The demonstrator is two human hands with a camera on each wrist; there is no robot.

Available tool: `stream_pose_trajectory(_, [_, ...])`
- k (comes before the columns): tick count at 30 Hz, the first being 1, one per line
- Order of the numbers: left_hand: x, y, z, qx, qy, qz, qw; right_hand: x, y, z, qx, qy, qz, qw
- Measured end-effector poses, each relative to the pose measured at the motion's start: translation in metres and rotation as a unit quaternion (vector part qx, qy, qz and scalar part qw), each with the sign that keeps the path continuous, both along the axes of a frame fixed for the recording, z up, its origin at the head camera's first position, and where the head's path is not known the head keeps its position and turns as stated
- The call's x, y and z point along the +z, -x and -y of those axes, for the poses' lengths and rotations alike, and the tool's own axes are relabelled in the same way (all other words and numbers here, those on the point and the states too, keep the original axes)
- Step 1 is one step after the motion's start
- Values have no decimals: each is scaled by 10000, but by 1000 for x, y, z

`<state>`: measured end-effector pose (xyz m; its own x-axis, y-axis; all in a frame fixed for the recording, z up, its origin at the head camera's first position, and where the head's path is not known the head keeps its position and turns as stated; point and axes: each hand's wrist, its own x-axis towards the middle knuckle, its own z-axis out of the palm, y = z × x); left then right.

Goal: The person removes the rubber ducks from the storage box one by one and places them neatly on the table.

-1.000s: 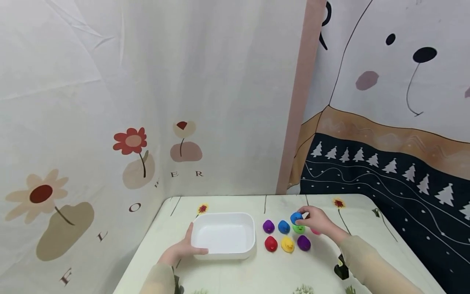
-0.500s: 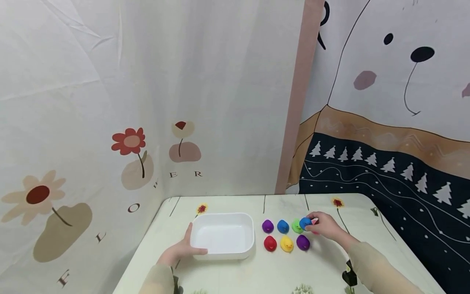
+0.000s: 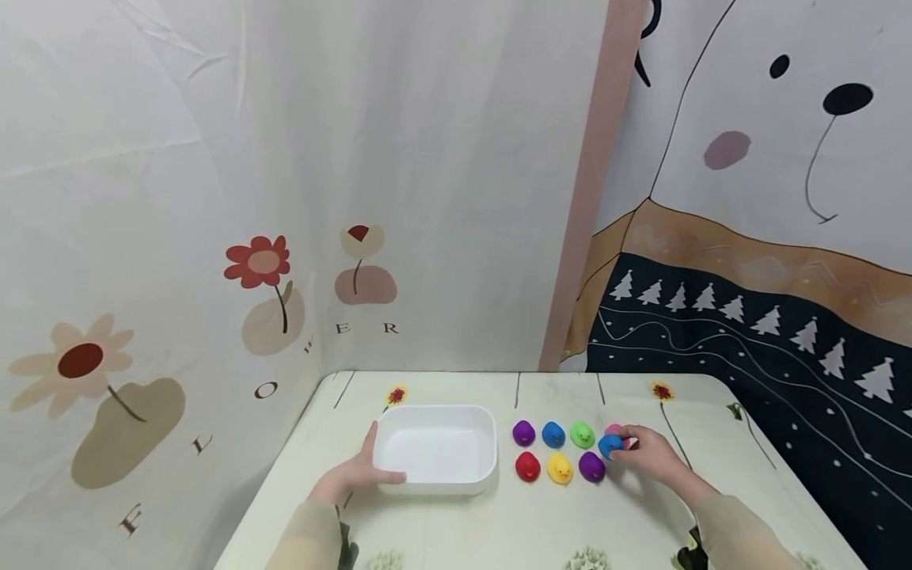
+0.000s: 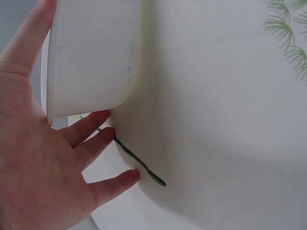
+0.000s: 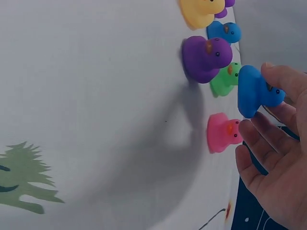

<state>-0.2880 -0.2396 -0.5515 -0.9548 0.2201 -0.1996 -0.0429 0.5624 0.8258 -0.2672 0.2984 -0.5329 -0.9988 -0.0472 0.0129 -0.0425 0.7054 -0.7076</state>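
Observation:
My right hand (image 3: 655, 457) pinches a blue rubber duck (image 5: 250, 93) between thumb and fingertips, above the table in the right wrist view. A pink rubber duck (image 5: 219, 134) stands below it, partly covered by the hand in the head view. Close by are a green duck (image 5: 222, 82) and a purple duck (image 5: 196, 60). My left hand (image 3: 354, 476) rests against the left front corner of a white plastic box (image 3: 436, 489). Its thumb lies along the front wall and its other fingers spread at the side, as the left wrist view shows.
Left of the held duck stand a yellow duck (image 3: 560, 469), a red duck (image 3: 528, 467), another blue duck (image 3: 553, 435) and a second purple duck (image 3: 523, 433). A patterned cloth covers the table (image 3: 492, 530). Printed curtains (image 3: 456, 198) hang behind it.
My right hand has carried the blue duck rightward and toward me, from over the green duck to beside the pink one. The left hand stays at the box; the head view shifts slightly.

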Motion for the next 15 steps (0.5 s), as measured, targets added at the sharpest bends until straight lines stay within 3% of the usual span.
stream_pose_trajectory(3, [3, -2, -2, -79, -66, -18, 9999, -5, -4, -5, 46, -26, -50, 10000])
stream_pose_trajectory(8, [-2, 2, 0, -92, -182, 37, 9998, -14, -6, -11, -64, 8, 74, 10000])
stream_pose_trajectory(15, [15, -7, -6, -174, -72, 24, 9998, -22, -8, -19, -117, -53, 71, 9999])
